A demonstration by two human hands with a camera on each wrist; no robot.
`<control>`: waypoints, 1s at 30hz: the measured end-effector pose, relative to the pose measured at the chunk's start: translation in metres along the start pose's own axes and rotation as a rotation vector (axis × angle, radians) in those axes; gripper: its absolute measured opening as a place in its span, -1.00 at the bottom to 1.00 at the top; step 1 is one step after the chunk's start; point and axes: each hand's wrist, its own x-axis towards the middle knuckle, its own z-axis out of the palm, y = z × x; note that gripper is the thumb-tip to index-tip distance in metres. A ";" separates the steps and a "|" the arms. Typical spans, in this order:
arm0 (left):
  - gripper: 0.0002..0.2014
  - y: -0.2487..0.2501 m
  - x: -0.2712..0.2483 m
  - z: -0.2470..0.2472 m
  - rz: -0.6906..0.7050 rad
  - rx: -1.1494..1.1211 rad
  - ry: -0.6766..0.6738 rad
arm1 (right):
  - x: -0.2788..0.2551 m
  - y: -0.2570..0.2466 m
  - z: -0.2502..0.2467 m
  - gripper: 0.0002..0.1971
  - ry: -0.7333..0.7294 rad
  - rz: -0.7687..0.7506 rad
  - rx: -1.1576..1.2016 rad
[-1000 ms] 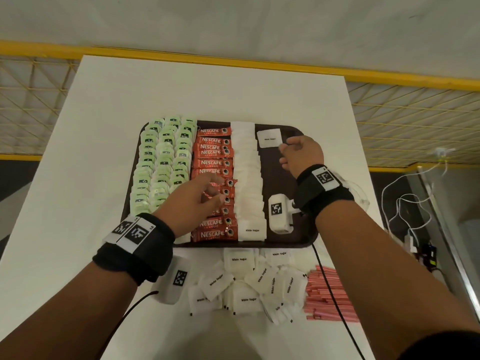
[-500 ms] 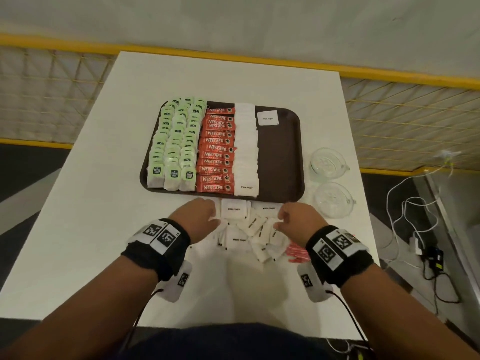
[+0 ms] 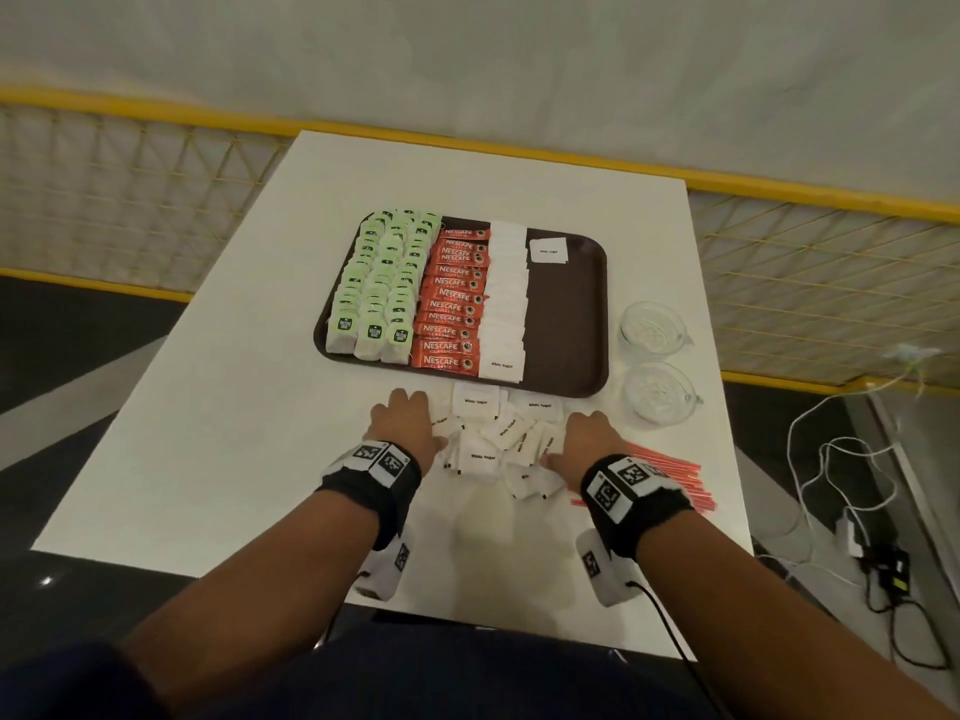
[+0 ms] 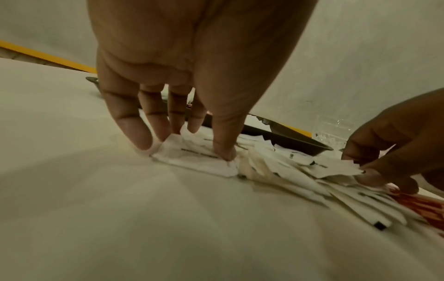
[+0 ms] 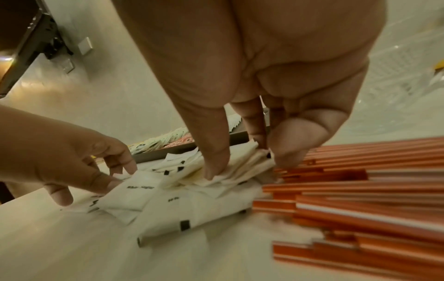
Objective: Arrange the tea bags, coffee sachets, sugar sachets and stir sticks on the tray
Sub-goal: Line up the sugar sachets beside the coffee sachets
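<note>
Both my hands, a moment ago up on the tray, are now down on the loose sugar sachets [image 3: 493,444]: left hand [image 3: 408,420] pinching one, right hand [image 3: 589,441] pinching several, so a second sugar column comes next. Right of my right hand: stir sticks [image 3: 670,475], uncountable, untouched. Beyond: tray [image 3: 571,314] with three tea-bag columns [image 3: 376,288], one of eleven coffee sachets [image 3: 454,298], one sugar column [image 3: 506,298], one lone sachet [image 3: 548,250]; two glass cups [image 3: 652,330].

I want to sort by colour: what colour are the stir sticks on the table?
The stir sticks are orange-red; the right wrist view shows them best.
</note>
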 end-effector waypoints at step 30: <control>-0.67 -0.018 0.010 -0.022 0.040 -0.233 -0.098 | -0.008 0.023 -0.036 -0.90 0.123 -0.095 0.764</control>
